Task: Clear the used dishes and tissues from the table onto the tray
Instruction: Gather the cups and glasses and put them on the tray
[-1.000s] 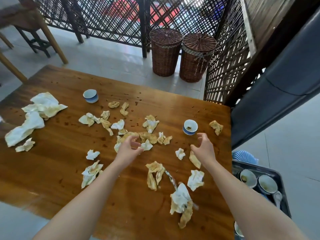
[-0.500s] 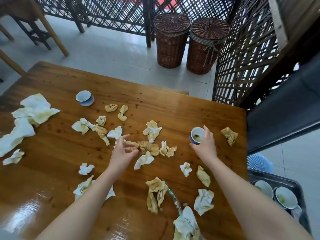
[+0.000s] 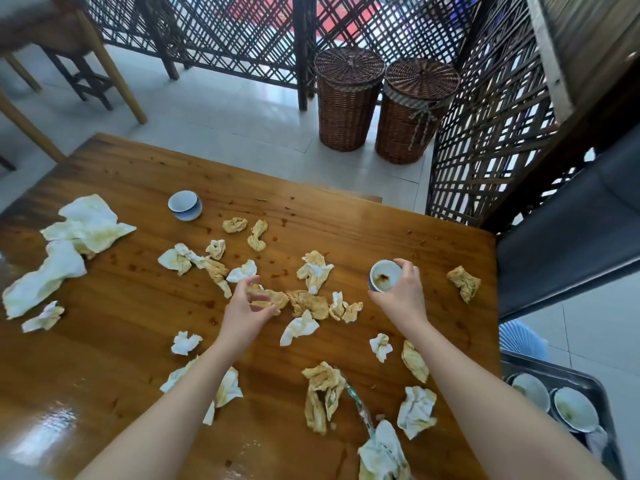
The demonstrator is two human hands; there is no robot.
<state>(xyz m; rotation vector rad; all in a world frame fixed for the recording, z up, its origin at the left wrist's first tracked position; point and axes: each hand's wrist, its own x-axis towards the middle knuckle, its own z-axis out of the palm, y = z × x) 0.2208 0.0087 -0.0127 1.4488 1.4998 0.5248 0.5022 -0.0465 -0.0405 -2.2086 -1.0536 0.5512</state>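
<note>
Tissues (image 3: pixel 313 271), crumpled and stained yellow, lie scattered over most of the wooden table (image 3: pixel 121 341), and none of them is on the tray. From the head camera we see the biggest white ones (image 3: pixel 90 223) in a loose heap near the left edge. The small pieces are spread across the middle and toward the near side.

Our right hand (image 3: pixel 403 299) holds a small blue and white cup (image 3: pixel 385 279) from its side, with the fingers curled round the wall. The cup is tilted toward us, so we can see a brown rest on its white inside. We cannot tell if its foot touches the table.

Our left hand (image 3: pixel 247 310) is over one stained tissue (image 3: pixel 277 298) in the middle of the table. Its fingers are spread and half bent, the thumb apart from them. We cannot tell if the fingertips touch the paper.

A second cup (image 3: pixel 185 205) stands upright at the far left part of the table, well apart from both hands.

The tray (image 3: pixel 588 380) is low at the right, beside the table's near corner. Two white bowls (image 3: pixel 531 389) with greenish marks sit in it side by side.

On the floor behind the table stand two wicker baskets (image 3: pixel 346 109) with lids, close together, in front of a dark lattice screen (image 3: pixel 235 32). A dark padded seat (image 3: pixel 571 237) is at the right side of the table.
</note>
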